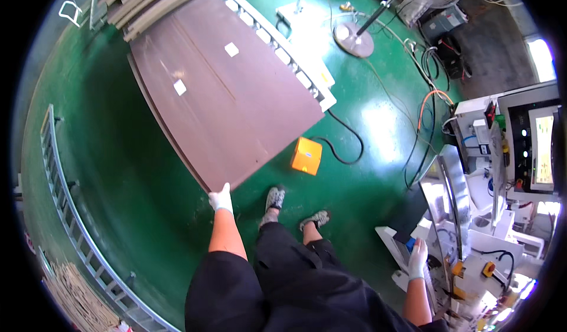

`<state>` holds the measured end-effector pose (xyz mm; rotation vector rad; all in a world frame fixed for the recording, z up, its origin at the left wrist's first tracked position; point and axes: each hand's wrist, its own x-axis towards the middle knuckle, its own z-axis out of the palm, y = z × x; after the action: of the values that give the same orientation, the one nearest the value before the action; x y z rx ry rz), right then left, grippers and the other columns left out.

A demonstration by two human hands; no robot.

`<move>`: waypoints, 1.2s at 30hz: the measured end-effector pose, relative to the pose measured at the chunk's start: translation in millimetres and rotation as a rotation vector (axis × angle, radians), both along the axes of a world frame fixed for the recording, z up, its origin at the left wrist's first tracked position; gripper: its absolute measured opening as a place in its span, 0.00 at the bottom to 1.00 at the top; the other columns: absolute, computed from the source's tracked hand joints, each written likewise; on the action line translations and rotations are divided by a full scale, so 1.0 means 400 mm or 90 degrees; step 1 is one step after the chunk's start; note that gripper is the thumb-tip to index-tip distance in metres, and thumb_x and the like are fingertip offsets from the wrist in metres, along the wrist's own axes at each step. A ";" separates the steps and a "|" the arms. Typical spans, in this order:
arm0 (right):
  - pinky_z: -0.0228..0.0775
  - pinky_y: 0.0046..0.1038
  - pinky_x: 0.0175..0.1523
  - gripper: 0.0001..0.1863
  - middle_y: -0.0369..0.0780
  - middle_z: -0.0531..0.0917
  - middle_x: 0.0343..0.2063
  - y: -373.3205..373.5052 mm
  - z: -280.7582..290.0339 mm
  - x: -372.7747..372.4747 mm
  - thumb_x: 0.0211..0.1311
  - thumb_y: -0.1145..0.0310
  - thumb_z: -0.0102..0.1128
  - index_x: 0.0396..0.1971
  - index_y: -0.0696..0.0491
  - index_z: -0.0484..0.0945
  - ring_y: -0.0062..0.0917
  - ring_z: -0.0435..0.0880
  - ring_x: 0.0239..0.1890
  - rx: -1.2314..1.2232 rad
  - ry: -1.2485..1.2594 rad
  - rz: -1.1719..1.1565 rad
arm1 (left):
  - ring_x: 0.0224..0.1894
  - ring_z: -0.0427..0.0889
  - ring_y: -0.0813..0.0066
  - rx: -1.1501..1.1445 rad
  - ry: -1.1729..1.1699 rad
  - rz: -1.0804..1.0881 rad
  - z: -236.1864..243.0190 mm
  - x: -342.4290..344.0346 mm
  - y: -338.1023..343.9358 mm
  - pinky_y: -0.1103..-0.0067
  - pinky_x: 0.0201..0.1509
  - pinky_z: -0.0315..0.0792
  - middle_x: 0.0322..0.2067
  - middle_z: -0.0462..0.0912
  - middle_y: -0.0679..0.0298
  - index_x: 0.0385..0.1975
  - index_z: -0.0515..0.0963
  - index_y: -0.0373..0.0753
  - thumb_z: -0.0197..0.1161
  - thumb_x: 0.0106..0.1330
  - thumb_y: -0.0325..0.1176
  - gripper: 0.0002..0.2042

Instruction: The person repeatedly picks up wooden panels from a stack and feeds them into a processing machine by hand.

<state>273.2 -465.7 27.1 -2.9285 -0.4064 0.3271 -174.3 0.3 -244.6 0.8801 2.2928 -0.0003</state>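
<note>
A large brown panel (236,110), with a second edge showing beneath its left side, stretches out ahead of me. Two white square labels, one of them a label (231,49) toward the far end, lie on its face. My left hand (221,198), in a white glove, grips the panel's near corner with the thumb on top; the fingers under the edge are hidden. Off to the right, my gloved right hand (417,261) is raised beside a white machine (493,255). Its fingers look stretched out and hold nothing I can see; whether they touch the machine I cannot tell.
A roller conveyor (282,55) runs along the panel's right edge. An orange foot-pedal box (306,155) with a black cable sits on the green floor. Brown boards (147,4) are stacked at the far left; a metal ladder (80,237) curves along the left. A fan base (354,40) stands ahead.
</note>
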 end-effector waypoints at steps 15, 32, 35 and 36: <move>0.70 0.38 0.44 0.23 0.48 0.84 0.33 0.121 -0.029 -0.036 0.69 0.53 0.47 0.33 0.59 0.81 0.44 0.81 0.37 -0.059 -0.228 -0.046 | 0.61 0.69 0.56 0.010 -0.261 -0.002 -0.048 -0.099 0.060 0.68 0.64 0.64 0.59 0.69 0.44 0.57 0.65 0.22 0.75 0.51 0.43 0.40; 0.69 0.35 0.46 0.12 0.40 0.83 0.33 0.075 -0.039 -0.054 0.64 0.58 0.56 0.34 0.50 0.81 0.37 0.81 0.39 -0.060 -0.342 0.122 | 0.43 0.74 0.68 -0.086 -0.377 -0.039 -0.070 -0.146 -0.194 0.73 0.49 0.70 0.45 0.76 0.57 0.54 0.66 0.29 0.60 0.67 0.37 0.22; 0.70 0.36 0.45 0.12 0.40 0.83 0.32 0.124 -0.037 -0.075 0.61 0.58 0.59 0.33 0.50 0.81 0.38 0.81 0.37 0.048 -0.312 0.155 | 0.52 0.74 0.62 -0.023 -0.334 -0.140 -0.154 -0.263 -0.269 0.70 0.57 0.67 0.52 0.75 0.52 0.57 0.66 0.28 0.60 0.66 0.40 0.25; 0.71 0.36 0.44 0.11 0.40 0.83 0.31 0.132 -0.039 -0.077 0.60 0.58 0.60 0.33 0.50 0.81 0.38 0.82 0.37 0.062 -0.326 0.170 | 0.58 0.72 0.56 -0.013 -0.265 -0.177 -0.168 -0.254 -0.297 0.67 0.62 0.64 0.57 0.72 0.47 0.59 0.66 0.27 0.60 0.66 0.42 0.28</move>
<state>242.5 -412.9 11.6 -2.8292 -0.8559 -0.4151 -275.8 -118.4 -311.8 1.0701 1.7733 0.0342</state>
